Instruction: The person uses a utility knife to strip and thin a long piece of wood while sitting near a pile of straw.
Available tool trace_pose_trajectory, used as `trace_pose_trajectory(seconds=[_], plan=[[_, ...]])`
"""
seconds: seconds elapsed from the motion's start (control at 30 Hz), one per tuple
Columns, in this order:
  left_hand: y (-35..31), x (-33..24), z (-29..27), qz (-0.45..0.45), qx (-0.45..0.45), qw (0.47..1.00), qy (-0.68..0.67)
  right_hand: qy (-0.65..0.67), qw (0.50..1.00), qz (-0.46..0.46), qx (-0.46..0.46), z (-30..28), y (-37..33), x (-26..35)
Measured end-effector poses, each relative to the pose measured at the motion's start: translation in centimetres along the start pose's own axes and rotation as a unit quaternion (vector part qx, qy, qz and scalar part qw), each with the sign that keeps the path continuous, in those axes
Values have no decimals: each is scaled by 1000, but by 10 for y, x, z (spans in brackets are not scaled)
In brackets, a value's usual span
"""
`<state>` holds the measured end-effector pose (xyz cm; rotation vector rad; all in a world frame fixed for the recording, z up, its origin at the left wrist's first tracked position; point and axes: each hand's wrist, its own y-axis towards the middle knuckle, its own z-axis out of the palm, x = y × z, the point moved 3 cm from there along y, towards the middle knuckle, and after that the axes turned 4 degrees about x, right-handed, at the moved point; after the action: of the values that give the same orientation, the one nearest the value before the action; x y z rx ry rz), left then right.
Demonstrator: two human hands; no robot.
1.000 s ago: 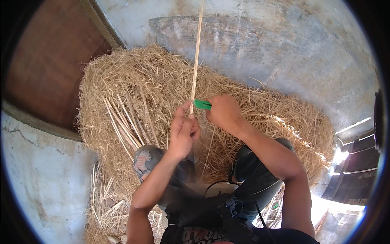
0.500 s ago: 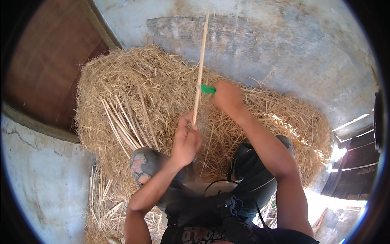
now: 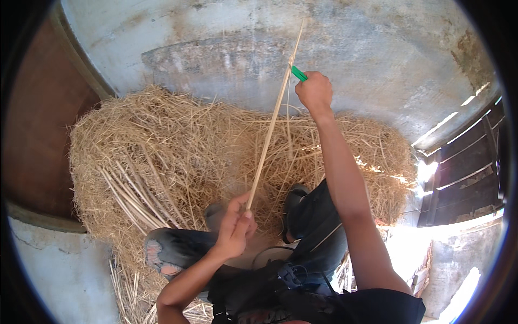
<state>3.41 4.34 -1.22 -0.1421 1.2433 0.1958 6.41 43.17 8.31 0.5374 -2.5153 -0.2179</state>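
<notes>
My left hand (image 3: 235,229) is closed around the near end of a long, pale bamboo strip (image 3: 268,137), which slants up and away toward the wall. My right hand (image 3: 314,93), at the end of a stretched arm, grips a green-handled knife (image 3: 298,73). The knife's tip side meets the strip near its far end; the blade itself is too small to make out. A thin shaving (image 3: 288,102) hangs down from that spot.
A heap of straw-like shavings (image 3: 178,124) spreads ahead of me against the grey wall (image 3: 226,65). Several finished-looking sticks (image 3: 135,197) lie on its left side. My bent knees (image 3: 181,248) flank the near edge. A brown panel (image 3: 43,124) stands left, dark slats (image 3: 464,173) right.
My right hand and the knife have moved far outward along the strip, away from my left hand. A shaving now hangs from it. The whole view has tilted upward.
</notes>
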Motion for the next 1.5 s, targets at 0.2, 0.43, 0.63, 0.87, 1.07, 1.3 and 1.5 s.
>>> trace_pose_trajectory(seconds=[0.2, 0.43, 0.63, 0.87, 1.07, 1.3, 1.5], plan=[[5, -4, 8, 12, 13, 1000, -6, 11, 999, 20, -42, -19, 5, -11], [-16, 9, 8, -24, 63, 995, 70, -16, 989, -8, -149, 3, 48, -81], [-55, 38, -17, -21, 27, 998, 46, -11, 982, 115, -147, -17, 57, -188], [-32, -2, -39, 19, -66, 991, -114, 44, 997, -23, -64, 3, 65, -163], [-13, -14, -48, 94, -140, 984, -50, 96, 976, -104, 163, 7, -6, -42], [-16, 0, -50, 78, -151, 982, 81, 210, 934, -224, 186, 6, -87, 52], [-19, 5, -47, 85, -146, 951, 258, 371, 889, -130, 233, 12, -73, 50]])
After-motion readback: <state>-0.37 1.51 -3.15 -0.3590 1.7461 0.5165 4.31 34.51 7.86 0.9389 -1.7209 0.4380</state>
